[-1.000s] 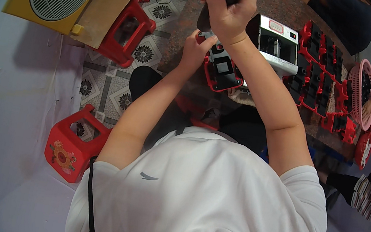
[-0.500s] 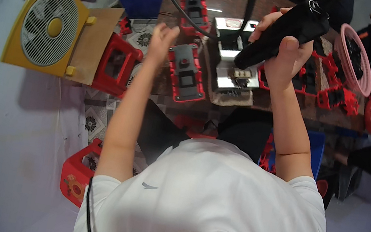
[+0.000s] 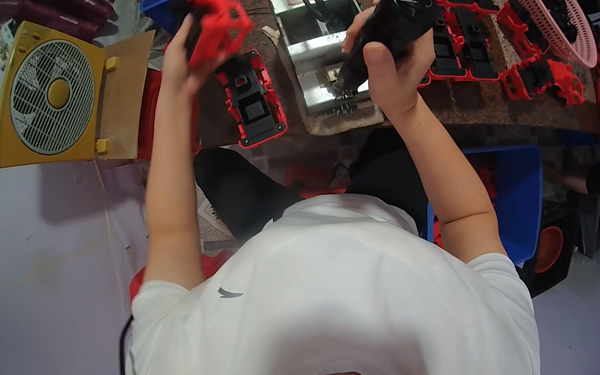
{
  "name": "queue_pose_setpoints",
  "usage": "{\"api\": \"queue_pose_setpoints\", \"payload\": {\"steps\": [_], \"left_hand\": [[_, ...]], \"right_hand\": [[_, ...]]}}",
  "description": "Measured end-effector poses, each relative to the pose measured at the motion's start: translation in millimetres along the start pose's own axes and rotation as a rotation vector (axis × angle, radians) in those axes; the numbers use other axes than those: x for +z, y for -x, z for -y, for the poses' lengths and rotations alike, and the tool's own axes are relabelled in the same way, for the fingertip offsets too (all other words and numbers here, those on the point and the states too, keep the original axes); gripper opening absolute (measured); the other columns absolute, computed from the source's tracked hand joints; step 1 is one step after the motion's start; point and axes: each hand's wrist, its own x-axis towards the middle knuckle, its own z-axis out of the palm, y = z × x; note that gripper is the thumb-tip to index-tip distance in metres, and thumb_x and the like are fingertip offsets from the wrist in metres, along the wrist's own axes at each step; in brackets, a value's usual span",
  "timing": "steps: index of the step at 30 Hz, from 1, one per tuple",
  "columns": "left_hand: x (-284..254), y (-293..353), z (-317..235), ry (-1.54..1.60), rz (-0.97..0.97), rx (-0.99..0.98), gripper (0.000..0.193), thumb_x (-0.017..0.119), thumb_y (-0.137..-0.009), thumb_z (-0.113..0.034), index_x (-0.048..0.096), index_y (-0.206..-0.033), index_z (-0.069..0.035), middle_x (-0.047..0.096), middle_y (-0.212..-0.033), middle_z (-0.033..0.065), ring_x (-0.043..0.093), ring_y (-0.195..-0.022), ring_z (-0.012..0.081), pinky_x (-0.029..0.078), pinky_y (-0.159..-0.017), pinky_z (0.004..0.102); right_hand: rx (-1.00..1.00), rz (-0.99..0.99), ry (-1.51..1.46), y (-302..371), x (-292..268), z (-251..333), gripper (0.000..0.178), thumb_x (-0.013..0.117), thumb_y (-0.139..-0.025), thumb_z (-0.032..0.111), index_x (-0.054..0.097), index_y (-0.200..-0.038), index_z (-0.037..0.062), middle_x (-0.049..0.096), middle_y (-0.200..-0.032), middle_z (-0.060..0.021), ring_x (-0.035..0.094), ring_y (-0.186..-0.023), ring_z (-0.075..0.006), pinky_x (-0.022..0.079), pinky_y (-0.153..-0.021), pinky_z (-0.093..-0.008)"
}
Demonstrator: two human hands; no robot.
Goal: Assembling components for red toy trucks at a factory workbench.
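Note:
My left hand (image 3: 184, 59) is closed around a red and black plastic housing (image 3: 221, 21), lifted over the left side of the table and slightly blurred. Gripped in my right hand (image 3: 395, 68) is a black electric screwdriver (image 3: 393, 23) with a wire loop at its upper end. Its lower end points at the front of a silver-white screw feeder box (image 3: 316, 50), close to the small mechanism there; whether it touches cannot be made out. Between my arms, a second red and black housing (image 3: 252, 103) lies on the table near its front edge.
More red and black housings (image 3: 466, 44) lie right of the feeder, beside a pink basket (image 3: 581, 48) of black parts. Blue bins stand at far left (image 3: 158, 2) and below right (image 3: 519, 194). A yellow fan (image 3: 7, 144) stands left. Other people's limbs show at the edges.
My left hand, empty before, now holds one of the two housings from the table's left side. The screwdriver's lower end has come down nearer the feeder's front. The whole view has shifted.

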Motion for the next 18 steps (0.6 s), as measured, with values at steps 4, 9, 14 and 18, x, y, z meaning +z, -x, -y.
{"api": "queue_pose_setpoints", "payload": {"steps": [4,9,14,18], "left_hand": [[-2.2,86.1,47.8,0.065,0.018,0.143,0.044,0.040,-0.100,-0.035,0.045,-0.134,-0.007,0.056,-0.127,0.0117,0.058,-0.113,0.0297,0.052,-0.089,0.0473],[-20.9,57.1,67.7,-0.041,-0.032,0.226,0.042,0.040,-0.101,-0.034,0.045,-0.133,-0.007,0.058,-0.125,0.0105,0.061,-0.108,0.0254,0.051,-0.091,0.0439],[-1.6,-14.4,53.7,-0.103,-0.070,0.353,0.036,0.047,-0.099,-0.034,0.053,-0.124,-0.009,0.064,-0.111,0.0060,0.066,-0.096,0.0190,0.056,-0.076,0.0345],[-6.1,-27.2,29.5,0.032,-0.123,0.582,0.035,0.047,-0.097,-0.034,0.055,-0.120,-0.010,0.066,-0.107,0.0065,0.067,-0.091,0.0212,0.057,-0.069,0.0347]], "right_hand": [[-0.021,-0.021,-0.043,7.9,-2.7,-1.5,0.046,0.073,-0.082,0.015,0.044,-0.113,-0.0007,0.060,-0.086,-0.0052,0.058,-0.074,-0.0096,0.049,-0.066,-0.0237],[-0.001,0.011,-0.057,14.7,-2.0,-7.4,0.048,0.074,-0.081,0.014,0.043,-0.115,-0.0010,0.059,-0.087,-0.0051,0.058,-0.075,-0.0097,0.049,-0.067,-0.0236],[0.019,-0.007,-0.050,19.2,4.2,-11.4,0.048,0.075,-0.080,0.014,0.044,-0.114,-0.0010,0.059,-0.085,-0.0041,0.058,-0.075,-0.0086,0.048,-0.067,-0.0227],[0.027,0.000,0.035,18.7,4.5,-9.5,0.047,0.076,-0.079,0.015,0.046,-0.111,-0.0009,0.060,-0.083,-0.0026,0.058,-0.072,-0.0069,0.047,-0.065,-0.0210]]}}
